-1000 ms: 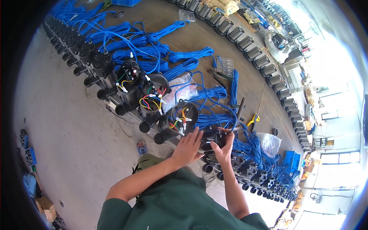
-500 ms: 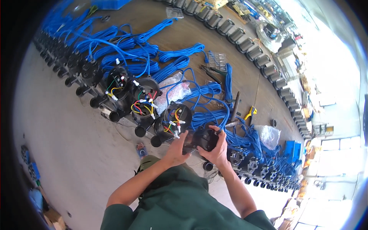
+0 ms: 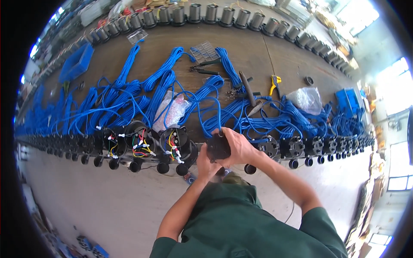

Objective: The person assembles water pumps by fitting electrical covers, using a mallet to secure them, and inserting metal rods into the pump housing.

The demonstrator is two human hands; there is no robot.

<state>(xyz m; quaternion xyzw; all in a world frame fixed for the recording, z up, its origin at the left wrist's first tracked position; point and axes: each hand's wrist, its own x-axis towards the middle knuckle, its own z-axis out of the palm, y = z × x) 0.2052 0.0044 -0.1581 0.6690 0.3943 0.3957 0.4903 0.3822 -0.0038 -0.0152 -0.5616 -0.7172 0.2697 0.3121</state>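
Both my hands were clamped together on the black round housing [image 3: 217, 147] at the bench edge [image 3: 258, 51], left hand [image 3: 205, 160] beneath, right hand [image 3: 238, 146] over it, blue cable [image 3: 218, 112] rising from it.

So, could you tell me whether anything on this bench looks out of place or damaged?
Nothing looks damaged or spilled. The one break in the pattern: three black housings left of the hands stand open with coloured wires showing, while those further right are closed. Both hands, left hand and right hand, grip a black round cover. Blue cables lie loosely tangled.
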